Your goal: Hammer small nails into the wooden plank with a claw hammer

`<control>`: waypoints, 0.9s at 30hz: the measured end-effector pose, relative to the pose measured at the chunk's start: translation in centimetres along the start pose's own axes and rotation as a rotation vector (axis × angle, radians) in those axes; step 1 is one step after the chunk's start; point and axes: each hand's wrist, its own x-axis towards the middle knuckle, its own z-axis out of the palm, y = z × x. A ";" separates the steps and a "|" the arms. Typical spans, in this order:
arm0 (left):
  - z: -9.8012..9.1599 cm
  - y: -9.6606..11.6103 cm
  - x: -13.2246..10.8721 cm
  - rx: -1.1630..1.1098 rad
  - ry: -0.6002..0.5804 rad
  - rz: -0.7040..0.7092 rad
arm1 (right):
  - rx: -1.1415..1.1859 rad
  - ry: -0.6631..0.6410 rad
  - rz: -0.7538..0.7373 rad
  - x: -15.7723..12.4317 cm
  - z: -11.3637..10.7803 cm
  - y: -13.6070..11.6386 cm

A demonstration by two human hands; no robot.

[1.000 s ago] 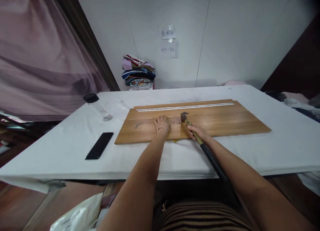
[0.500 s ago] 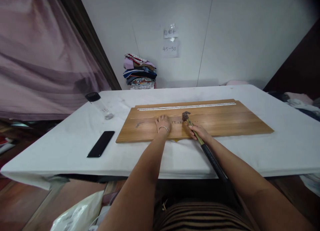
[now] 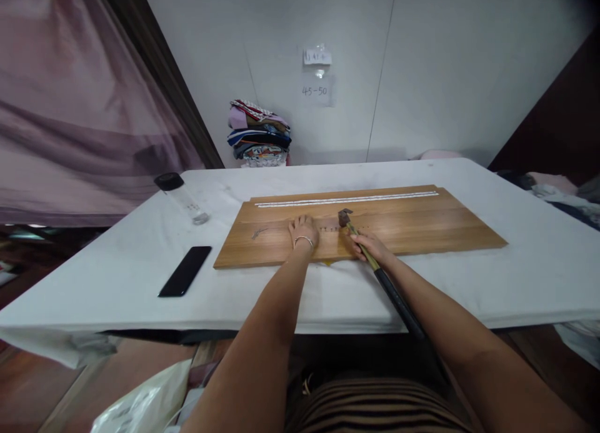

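My left hand (image 3: 304, 230) lies flat on a wooden board (image 3: 422, 227), fingers spread, a bracelet at the wrist. In my right hand (image 3: 368, 244) is a hammer (image 3: 384, 282), gripped high on its handle close to the head. The hammer's head hangs over the middle of the board; whether it touches anything there I cannot tell. Between my left hand and the hammer stands a short row of nails (image 3: 329, 229) in the wood. A small pile of loose nails (image 3: 257, 233) lies on the board's left part.
Two white strips (image 3: 347, 200) run along the board's far side. Left of the board are a black phone (image 3: 185, 271) and a clear bottle with a black lid (image 3: 182, 199). Folded cloths (image 3: 259, 133) are stacked by the wall. A white cloth (image 3: 539, 258) covers the table.
The view has shifted slightly, so everything sits a little further left. My left hand stays flat on the board, and the hammer keeps nearly the same place over it.
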 end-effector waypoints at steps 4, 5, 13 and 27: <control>0.1 0.0 0.0 0.003 0.008 0.009 | 0.006 0.003 -0.024 0.0 0.0 0.0; 0.2 -0.1 0.1 0.003 0.011 0.010 | 0.008 0.001 -0.021 0.0 0.0 0.0; -0.1 0.1 0.0 0.008 0.002 0.000 | -0.004 -0.001 -0.002 0.1 0.0 -0.1; 0.0 0.1 0.0 -0.018 0.004 -0.004 | 0.010 0.018 0.018 0.1 0.0 0.0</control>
